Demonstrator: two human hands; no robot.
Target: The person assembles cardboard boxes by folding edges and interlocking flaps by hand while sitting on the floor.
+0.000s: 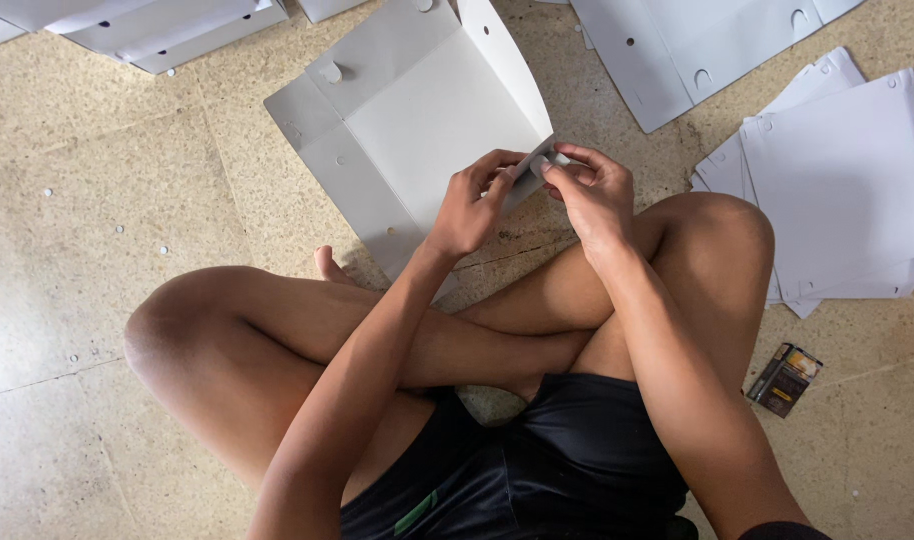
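Near, 6 o'clock: I see crossed bare legs and black shorts on the speckled stone floor.
Left hand: its fingers are pinching the near corner flap of the flat white die-cut cardboard box blank.
Right hand: its fingers are pressed on the same flap from the 3 o'clock side, thumb and forefinger closed over the fold.
Box blank: it stands tilted just beyond the knees, at 12 o'clock, lower edge on the floor.
Handling, I judge: light, thin and stiff, creasing easily; best held at the edges beside the scored folds and tabs.
4 o'clock: a small dark packet.
2 o'clock: a stack of white cardboard sheets.
Far, 11 o'clock: more white blanks.
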